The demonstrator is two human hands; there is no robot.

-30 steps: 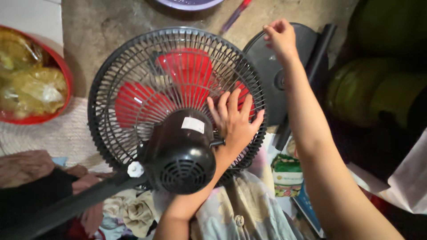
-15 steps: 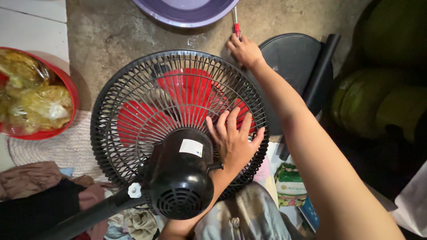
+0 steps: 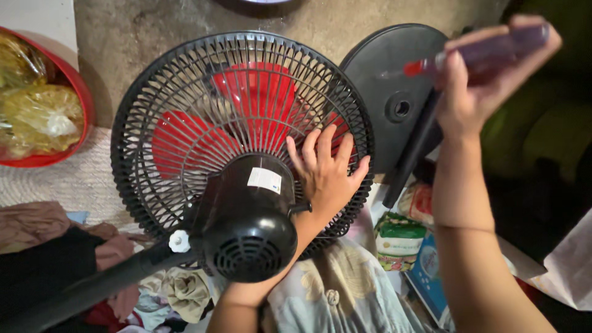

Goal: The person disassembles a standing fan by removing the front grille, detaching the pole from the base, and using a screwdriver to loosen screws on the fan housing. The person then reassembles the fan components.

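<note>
Fan [image 3: 240, 154] lies face-down in front of you, black rear grille up, red blades [image 3: 259, 105] showing thru the wires. Motor housing [image 3: 246, 216] sits at centre w/ a white label on top, and the black pole [image 3: 80, 290] runs off toward bottom left.

Your left hand [image 3: 324, 176] is flat on the grille, just right of the motor housing, fingers spread wide & pressing on the wires, not wrapped round anything.

Your right hand [image 3: 475, 80] is up at top right, above the round black base plate [image 3: 388, 86], fist closed round a screwdriver [image 3: 475, 52]: purplish handle, red collar pointing left. It's motion-blurred, so tip isn't readable.

A black tube [image 3: 413, 154] leans across the base plate's lower edge, under the right hand.

Around you: red bowl [image 3: 74, 92] w/ plastic-wrapped stuff at far left on a woven mat [image 3: 68, 179], near the fan but apart from it; loose clothes [image 3: 55, 228] at bottom left by the pole; a green packet [image 3: 398, 240] between your two forearms, bottom right.
</note>
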